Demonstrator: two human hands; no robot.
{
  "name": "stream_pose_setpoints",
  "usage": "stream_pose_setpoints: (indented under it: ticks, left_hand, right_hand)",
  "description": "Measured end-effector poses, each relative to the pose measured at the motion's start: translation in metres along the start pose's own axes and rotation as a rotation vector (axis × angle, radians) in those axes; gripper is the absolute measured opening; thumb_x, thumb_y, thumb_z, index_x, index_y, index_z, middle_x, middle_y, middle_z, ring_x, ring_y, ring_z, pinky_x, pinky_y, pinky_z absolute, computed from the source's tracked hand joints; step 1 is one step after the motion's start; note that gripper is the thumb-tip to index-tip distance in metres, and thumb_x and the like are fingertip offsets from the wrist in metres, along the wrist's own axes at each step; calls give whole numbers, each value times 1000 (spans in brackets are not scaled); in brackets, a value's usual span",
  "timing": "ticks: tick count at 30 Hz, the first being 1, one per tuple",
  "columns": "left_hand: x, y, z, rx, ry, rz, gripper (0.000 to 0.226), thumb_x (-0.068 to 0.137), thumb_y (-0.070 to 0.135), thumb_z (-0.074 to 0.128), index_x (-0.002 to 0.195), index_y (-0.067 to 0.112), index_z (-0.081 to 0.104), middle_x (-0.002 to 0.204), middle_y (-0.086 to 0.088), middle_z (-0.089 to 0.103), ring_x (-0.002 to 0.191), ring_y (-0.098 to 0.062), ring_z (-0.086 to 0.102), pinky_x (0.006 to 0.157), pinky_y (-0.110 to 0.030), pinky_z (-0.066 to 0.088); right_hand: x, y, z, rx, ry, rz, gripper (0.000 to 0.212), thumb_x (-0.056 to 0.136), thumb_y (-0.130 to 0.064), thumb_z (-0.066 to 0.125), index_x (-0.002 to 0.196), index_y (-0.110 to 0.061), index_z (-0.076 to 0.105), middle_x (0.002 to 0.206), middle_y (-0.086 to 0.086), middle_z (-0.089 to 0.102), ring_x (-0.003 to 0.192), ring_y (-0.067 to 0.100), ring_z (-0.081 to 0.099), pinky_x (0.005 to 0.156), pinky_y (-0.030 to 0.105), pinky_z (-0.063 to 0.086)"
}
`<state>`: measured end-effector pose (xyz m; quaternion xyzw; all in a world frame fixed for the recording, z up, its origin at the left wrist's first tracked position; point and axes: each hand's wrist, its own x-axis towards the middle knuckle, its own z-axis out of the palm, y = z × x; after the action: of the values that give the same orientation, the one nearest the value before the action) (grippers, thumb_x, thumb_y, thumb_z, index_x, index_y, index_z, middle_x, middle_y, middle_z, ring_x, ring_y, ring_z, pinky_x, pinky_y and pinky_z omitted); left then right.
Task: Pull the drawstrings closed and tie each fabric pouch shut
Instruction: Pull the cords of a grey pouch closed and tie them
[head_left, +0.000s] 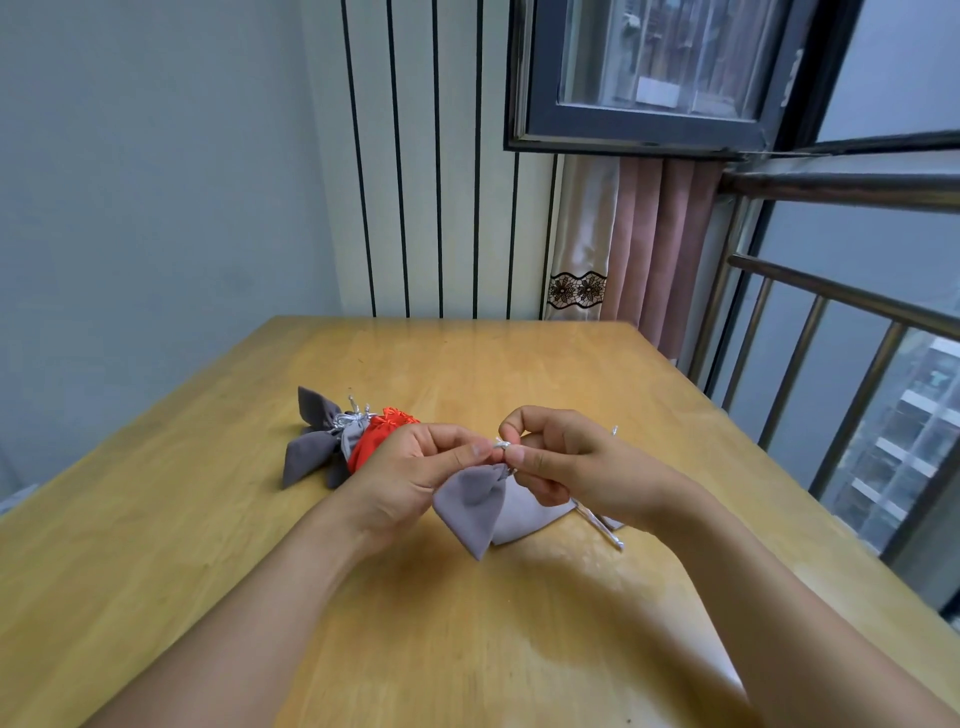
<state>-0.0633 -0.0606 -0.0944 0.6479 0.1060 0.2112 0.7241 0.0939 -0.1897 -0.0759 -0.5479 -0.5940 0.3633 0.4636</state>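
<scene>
Now we hold the grey pouch (475, 499) just above the counter (467, 649), its neck already gathered. Our left hand (415, 467) and right hand (566, 462) each pinch the silver drawstring (502, 445) at the neck. We should keep both ends taut and cinch the knot snug against the fabric.

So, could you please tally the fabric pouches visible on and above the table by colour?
Dark grey pouches: 2, both in the pile on the left, each cinched shut.
Red pouch: 1, in the same pile.
Light grey pouches: 3, one in the pile, one held in both hands, one lying flat under it.
Total: 6 pouches.
</scene>
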Motion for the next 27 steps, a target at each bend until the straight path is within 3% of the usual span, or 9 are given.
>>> stream_pose_setpoints:
  ticks: [3, 10, 14, 19, 23, 27]
  left_hand:
    - [0, 0, 4, -102, 21, -26, 12, 78, 11, 64, 73, 4, 73, 75, -9, 72, 68, -12, 68, 62, -18, 51]
    - [0, -2, 3, -79, 78, -29, 3, 71, 8, 71, 73, 8, 73, 75, -8, 73, 71, -14, 69, 65, -18, 53]
    - [0, -2, 1, -36, 80, -7, 5, 68, 12, 75, 73, 11, 76, 81, -9, 75, 79, -15, 70, 69, -19, 53]
    - [1, -5, 0, -31, 98, -2, 16, 72, 16, 75, 84, 6, 74, 93, -21, 71, 92, -28, 65, 89, -35, 50]
    - [1, -2, 4, -99, 118, 6, 13, 75, 13, 70, 86, 5, 72, 85, -10, 74, 81, -17, 69, 74, -19, 54]
    - [0, -2, 5, -62, 122, 1, 13, 70, 13, 74, 82, 7, 73, 85, -12, 74, 82, -19, 69, 75, -21, 54]
  right_hand:
    - [-1, -4, 1, 13, 18, -9, 9, 103, -6, 50, 94, -6, 48, 59, 0, 38, 54, 9, 32, 51, 20, 25]
    - [0, -4, 3, -9, 62, -36, 7, 100, -7, 56, 96, -2, 52, 57, 5, 44, 53, 13, 34, 52, 25, 28]
    - [2, -4, 3, -115, 111, -64, 12, 98, -10, 62, 108, -5, 62, 57, 4, 55, 53, 14, 42, 52, 20, 38]
    - [5, 0, 8, -144, 284, -123, 7, 94, -4, 64, 89, -1, 68, 57, 8, 63, 50, 18, 48, 50, 23, 41]
    - [6, -1, 10, -178, 347, -135, 8, 95, -2, 62, 87, -4, 66, 54, 2, 62, 46, 14, 46, 50, 20, 39]
    - [6, -1, 10, -215, 325, -134, 7, 95, -6, 63, 90, -8, 67, 54, -2, 60, 50, 16, 47, 51, 24, 40]
